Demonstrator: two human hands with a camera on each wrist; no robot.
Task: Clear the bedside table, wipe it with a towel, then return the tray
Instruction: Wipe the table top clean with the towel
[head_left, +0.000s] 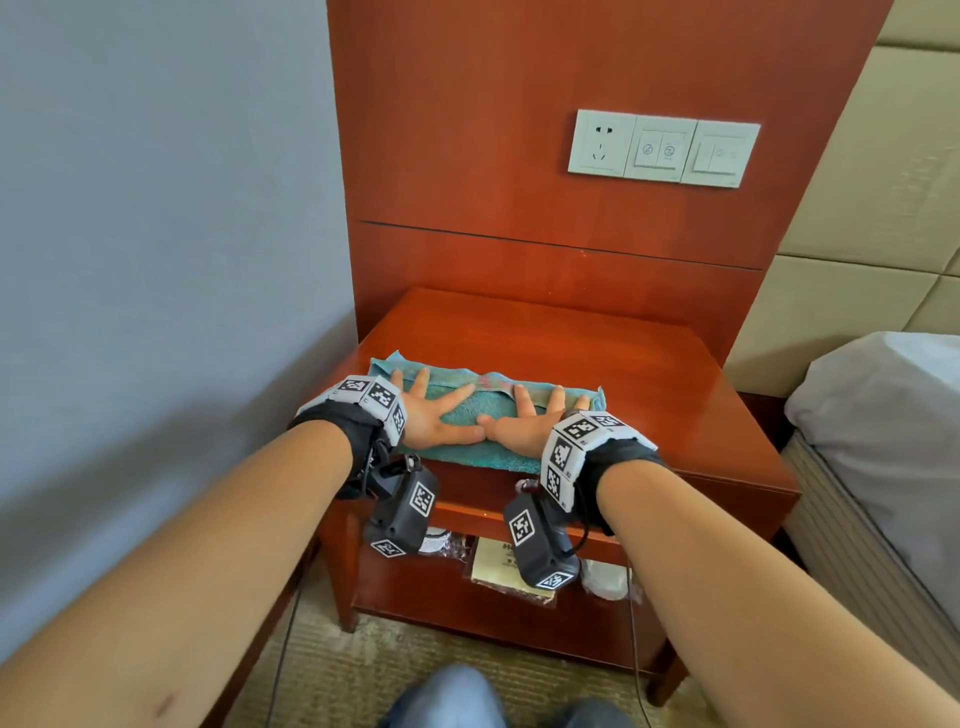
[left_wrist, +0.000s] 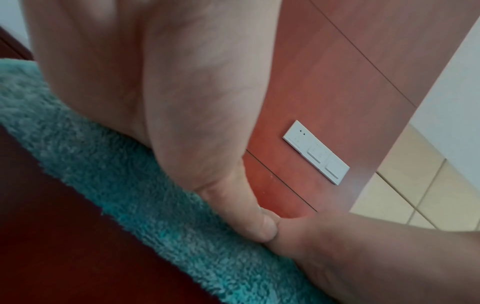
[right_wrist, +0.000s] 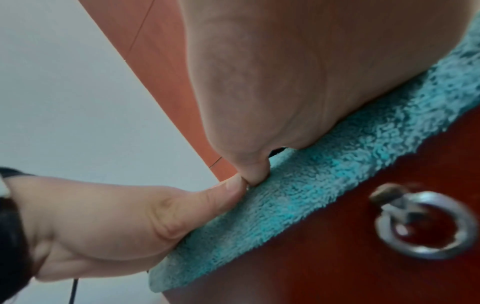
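Observation:
A folded teal towel (head_left: 462, 408) lies along the front of the red-brown bedside table (head_left: 597, 353). My left hand (head_left: 434, 410) presses flat on the towel's left half with fingers spread straight. My right hand (head_left: 530, 418) lies flat on the right half, fingers straight too. The two thumb tips touch in the middle. In the left wrist view the left hand's palm (left_wrist: 155, 92) bears down on the towel (left_wrist: 124, 185). In the right wrist view the right hand's palm (right_wrist: 298, 82) rests on the towel (right_wrist: 311, 185) above the drawer's metal ring pull (right_wrist: 423, 224). No tray is in view.
The wooden back panel carries a socket and switch plate (head_left: 662, 148). The table's lower shelf (head_left: 415, 587) holds a packaged booklet (head_left: 493, 566) and wrapped white items. A grey wall stands to the left, a bed (head_left: 883, 415) to the right. A cable (head_left: 636, 649) hangs by the front right leg.

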